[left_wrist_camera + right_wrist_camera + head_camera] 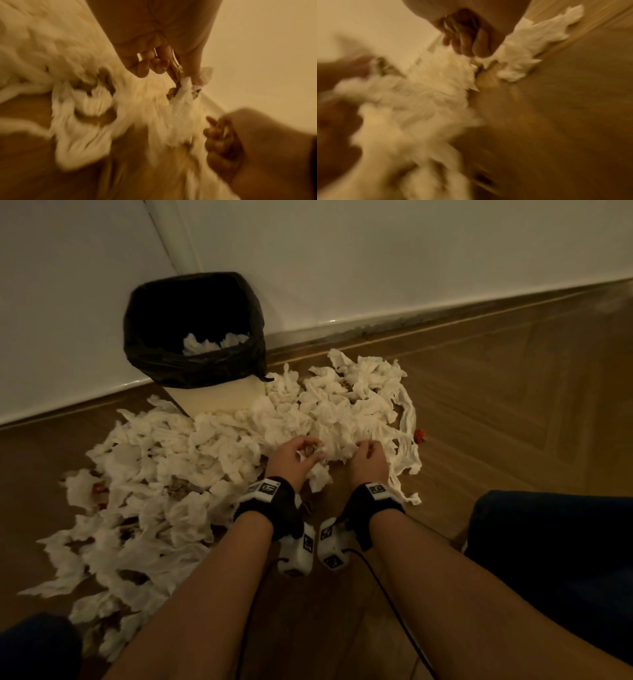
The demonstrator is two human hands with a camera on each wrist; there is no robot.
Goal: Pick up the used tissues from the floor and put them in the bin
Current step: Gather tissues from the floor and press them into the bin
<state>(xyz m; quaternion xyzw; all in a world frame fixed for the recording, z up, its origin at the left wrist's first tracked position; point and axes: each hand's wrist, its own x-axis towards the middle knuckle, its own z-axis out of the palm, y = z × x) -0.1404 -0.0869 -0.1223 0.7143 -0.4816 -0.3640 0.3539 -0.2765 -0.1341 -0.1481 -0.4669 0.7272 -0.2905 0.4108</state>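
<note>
A wide heap of crumpled white tissues (212, 446) covers the wooden floor in front of the bin (191, 330), which is lined with a black bag and holds a few tissues. Both hands are low at the near edge of the heap. My left hand (308, 451) has curled fingers, and in the left wrist view it (180, 75) pinches a stained tissue (187, 88) between thumb and forefinger. My right hand (368, 450) is curled on a tissue clump beside it; the blurred right wrist view shows its fist (471, 51) closed over white tissue (513, 63).
The bin stands in the corner where two white walls meet, about a forearm's length beyond the hands. A small red scrap (420, 435) lies right of the heap. My knees (548, 559) frame the near floor. Bare wood floor (513, 405) extends to the right.
</note>
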